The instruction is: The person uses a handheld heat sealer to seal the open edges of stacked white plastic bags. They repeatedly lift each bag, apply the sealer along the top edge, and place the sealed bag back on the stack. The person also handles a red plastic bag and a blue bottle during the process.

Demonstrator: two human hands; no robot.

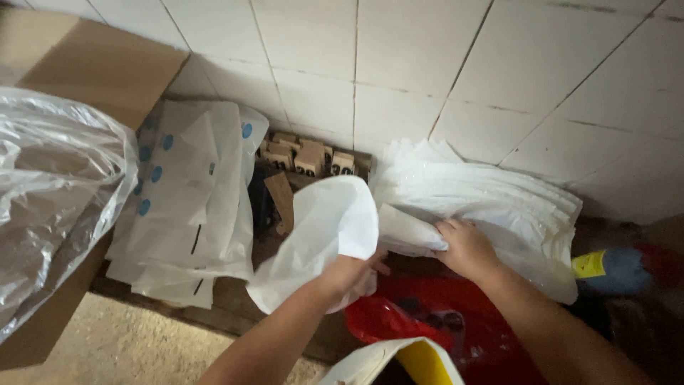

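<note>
Currently both forearms reach in from the bottom edge toward the tiled wall [399, 64]. The left hand [353, 272] is knuckles-up, fingers clenched around a loose white bag [328, 228] that is lifted clear of the pile and billows up and left of the hand, its mouth hanging open. The right hand [467, 248] is palm-down, fingers curled, pinching the folded corner of the top sheet of the stack of white bags [491, 196]. That corner points left toward the lifted bag; the two nearly touch.

The stack leans against the wall base, right of centre. The bags are thin, creased and matte white, layered so their upper edges fan out in steps.

Left of centre, a second pile of white bags with blue dots [189, 192] lies flat, black slits visible on the lower sheets. Between the two piles sit small wooden numbered blocks [306, 157] against the wall, with a scrap of cardboard in front of them.

At far left is a cardboard box [92, 60] lined with a clear plastic liner [57, 185] draped over its rim. Below the hands is a red plastic bag [463, 314] with dark items inside, too blurred to identify. A white and yellow bag [399, 360] is at the bottom edge, and a blue and yellow object [613, 267] at far right is out of focus.
</note>
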